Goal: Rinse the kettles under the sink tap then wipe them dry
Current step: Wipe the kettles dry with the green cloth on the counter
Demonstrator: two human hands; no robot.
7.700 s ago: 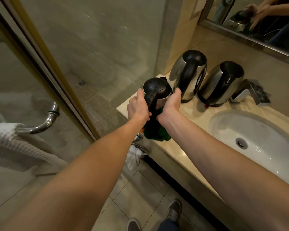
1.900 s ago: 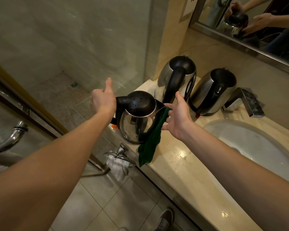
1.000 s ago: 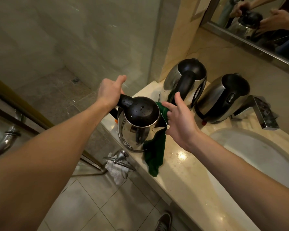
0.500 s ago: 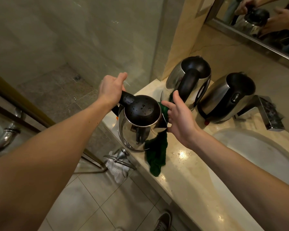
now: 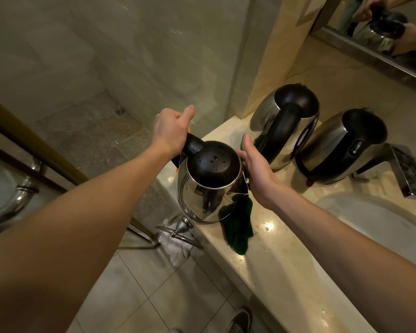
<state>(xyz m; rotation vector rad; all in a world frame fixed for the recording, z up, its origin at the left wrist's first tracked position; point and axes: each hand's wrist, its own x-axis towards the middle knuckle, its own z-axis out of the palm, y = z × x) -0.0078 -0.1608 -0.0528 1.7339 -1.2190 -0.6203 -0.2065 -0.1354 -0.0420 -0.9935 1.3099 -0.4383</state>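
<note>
Now the right hand [image 5: 257, 174] wipes cloth [image 5: 239, 227] farther round the kettle [image 5: 213, 164]

Three kettles [image 5: 208, 186] — shiny silver bodies, black lids and handles; dark green cloth [image 5: 238, 227]; cream marble-veined worktop [image 5: 281, 265] — white sink [image 5: 380, 224] at 3 o'clock
</note>
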